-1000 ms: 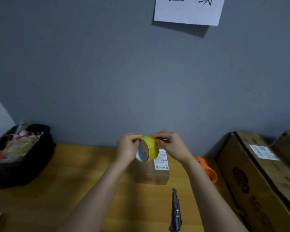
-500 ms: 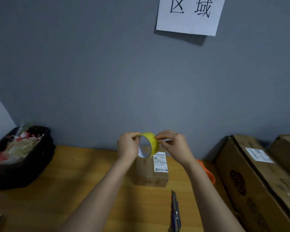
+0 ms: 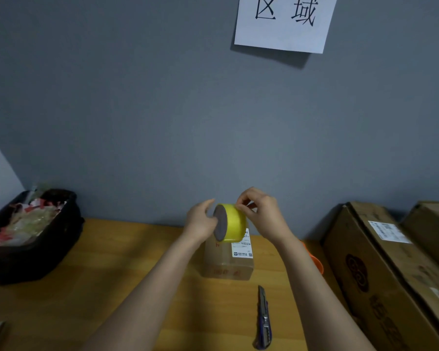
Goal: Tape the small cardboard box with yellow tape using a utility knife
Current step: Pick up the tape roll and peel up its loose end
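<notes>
Yellow adhesive tape on a round roll [image 3: 232,222] is held up in both hands above the small brown cardboard box [image 3: 227,259], which sits on the wooden tabletop [image 3: 112,269] directly beneath it. The left hand [image 3: 200,221] is curled around the roll's near side, thumb against its open face, steadying it. The right hand [image 3: 262,214] has thumb and forefinger pinched together at the roll's top edge; whether they already have the tape's loose end between them is too small to tell. My reading is that the step in hand is finding and lifting the free end, with no tape yet on the box. The next move would call for peeling a strip free without letting it fold onto itself, then bringing it down along the box's top seam. The blue-handled utility knife [image 3: 264,317] lies untouched on the table in front of the box, between the forearms, ready for cutting. A white shipping label [image 3: 242,247] on the box carries barcodes and small print too fine to read. On the grey wall hangs a white paper sheet [image 3: 284,21] printed with the characters "区域".
</notes>
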